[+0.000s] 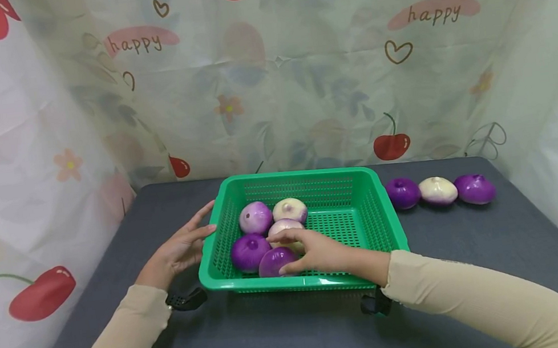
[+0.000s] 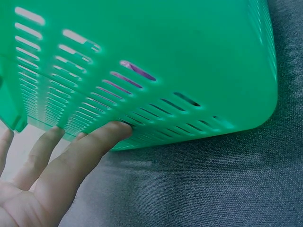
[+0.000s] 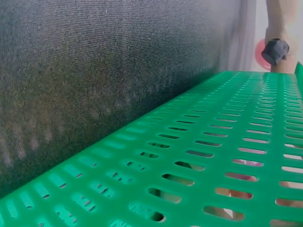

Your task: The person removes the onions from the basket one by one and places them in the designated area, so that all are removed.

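Note:
A green plastic basket point(image 1: 376, 232) stands on the dark cloth, with several onions in its left half. My left hand point(image 1: 181, 248) touches the basket's left wall, its fingers mostly straight and spread against the slotted side point(image 2: 137, 38). Reaching in over the front rim, my right hand point(image 1: 321, 249) holds a glossy purple onion point(image 1: 271, 263), thumb on its near side and fingers along its far side. Beside it sits a darker purple onion point(image 1: 249, 252). Behind are a pale purple onion point(image 1: 255, 218) and a whitish onion point(image 1: 290, 210); another pale onion point(image 1: 285, 228) is partly hidden by my fingers.
To the right of the basket, a purple onion point(image 1: 403, 193), a white onion point(image 1: 438, 191) and another purple onion point(image 1: 475, 189) form a row on the dark cloth point(image 1: 473, 249). A printed curtain point(image 1: 282, 110) hangs behind the table and along both sides.

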`<state>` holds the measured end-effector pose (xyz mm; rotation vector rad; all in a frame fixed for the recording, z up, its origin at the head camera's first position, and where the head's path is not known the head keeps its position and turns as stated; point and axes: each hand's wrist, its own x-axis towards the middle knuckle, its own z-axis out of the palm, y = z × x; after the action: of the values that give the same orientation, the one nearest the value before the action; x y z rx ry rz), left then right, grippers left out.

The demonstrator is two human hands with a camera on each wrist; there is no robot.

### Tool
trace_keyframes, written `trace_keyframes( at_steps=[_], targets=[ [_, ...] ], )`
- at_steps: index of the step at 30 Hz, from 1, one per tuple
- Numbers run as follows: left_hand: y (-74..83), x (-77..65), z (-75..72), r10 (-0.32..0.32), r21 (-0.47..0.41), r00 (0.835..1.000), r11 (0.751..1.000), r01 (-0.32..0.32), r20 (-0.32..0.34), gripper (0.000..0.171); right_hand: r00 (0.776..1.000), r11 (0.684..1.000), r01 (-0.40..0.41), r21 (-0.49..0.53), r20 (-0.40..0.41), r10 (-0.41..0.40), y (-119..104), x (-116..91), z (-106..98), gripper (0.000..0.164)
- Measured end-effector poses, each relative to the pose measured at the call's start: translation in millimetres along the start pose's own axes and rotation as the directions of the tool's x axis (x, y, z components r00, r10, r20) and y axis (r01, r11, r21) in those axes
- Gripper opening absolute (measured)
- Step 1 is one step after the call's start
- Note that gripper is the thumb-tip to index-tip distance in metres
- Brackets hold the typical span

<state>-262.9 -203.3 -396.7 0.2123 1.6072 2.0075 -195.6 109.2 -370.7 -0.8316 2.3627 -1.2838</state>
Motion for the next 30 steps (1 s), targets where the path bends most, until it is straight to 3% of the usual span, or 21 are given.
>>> trace_keyframes(
  at_steps=[8,15,21,26,30],
  targets=[
    [0.0,-0.3,0.0,0.003,-0.003,1.0,1.0,-0.003,0.005,0.071,0.999,0.996,0.046,-0.075,0.031,-0.044,4.4,0.3,0.9,0.06],
    [-1.4,0.7,-2.1,0.015,0.021,1.0,1.0,-0.015,0.01,0.07,0.999,0.974,0.033,-0.226,0.029,-0.028,5.3,-2.9,0.2,0.058],
    [-1.2,0.6,-1.6,0.019,0.037,1.0,0.999,-0.02,0.016,0.071,0.998,0.955,-0.043,-0.292,0.022,0.052,5.0,-3.9,0.3,0.062],
    [0.2,-0.9,0.4,0.013,0.027,1.0,1.0,-0.014,0.015,0.073,0.98,0.959,-0.18,-0.217,0.043,0.194,7.9,-4.7,-0.8,0.068],
    [1.1,-1.4,2.0,0.01,0.019,1.0,1.0,-0.01,0.017,0.074,0.976,0.96,-0.201,-0.193,0.047,0.214,9.1,-5.3,-1.5,0.067]
  ],
)
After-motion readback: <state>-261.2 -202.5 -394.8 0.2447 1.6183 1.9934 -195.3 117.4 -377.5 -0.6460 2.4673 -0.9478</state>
